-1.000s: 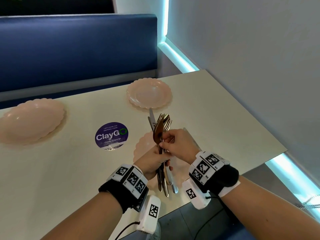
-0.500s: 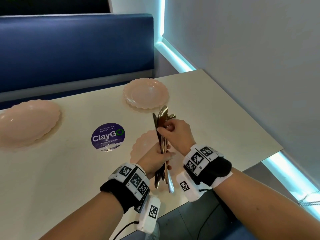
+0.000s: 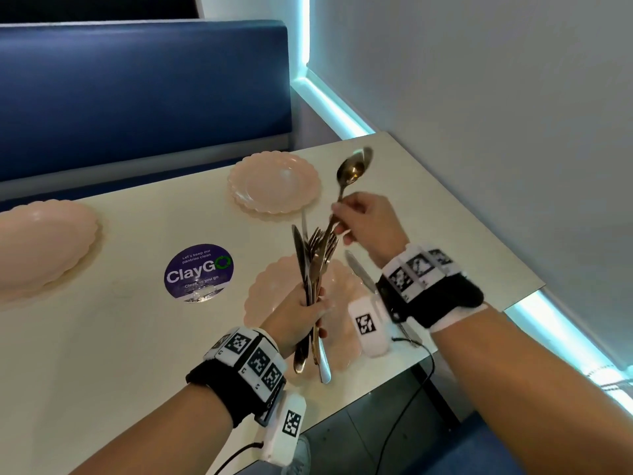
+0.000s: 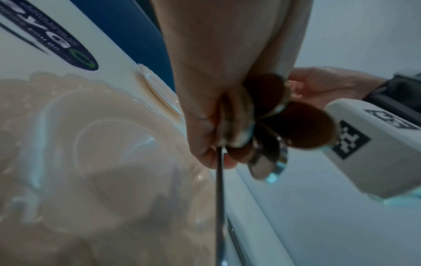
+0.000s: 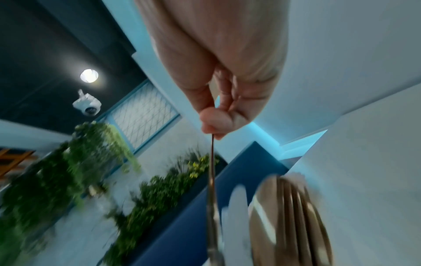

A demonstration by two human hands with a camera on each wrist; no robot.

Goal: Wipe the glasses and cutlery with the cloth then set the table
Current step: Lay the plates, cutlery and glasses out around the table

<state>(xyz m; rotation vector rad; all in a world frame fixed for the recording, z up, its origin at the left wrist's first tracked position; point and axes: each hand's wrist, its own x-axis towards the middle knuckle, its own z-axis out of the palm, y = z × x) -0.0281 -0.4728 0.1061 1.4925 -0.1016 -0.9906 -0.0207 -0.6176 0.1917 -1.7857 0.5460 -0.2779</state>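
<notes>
My left hand [image 3: 301, 315] grips an upright bundle of cutlery [image 3: 313, 265], forks and knives, above the near pink plate [image 3: 346, 289]. The handle ends of the cutlery bundle [image 4: 268, 136] fan out below my left hand's fingers [image 4: 205, 126] in the left wrist view. My right hand [image 3: 363, 221] pinches the handle of a bronze spoon [image 3: 351, 171], lifted up and to the right of the bundle, bowl upward. In the right wrist view the spoon's thin handle [image 5: 212, 162] runs down from my fingertips [image 5: 214, 124]. A knife [image 3: 356, 270] lies on the table right of the near plate. No cloth or glasses are in view.
Two more pink scalloped plates sit on the cream table [image 3: 102, 337]: one far middle [image 3: 274, 181], one far left [image 3: 41, 241]. A purple ClayGo sticker [image 3: 198, 272] is mid-table. A blue bench back [image 3: 137, 90] runs behind; a grey wall [image 3: 479, 97] stands on the right.
My right hand has drawn the spoon up out of the bundle and moved it up and to the right. The left hand keeps holding the remaining cutlery.
</notes>
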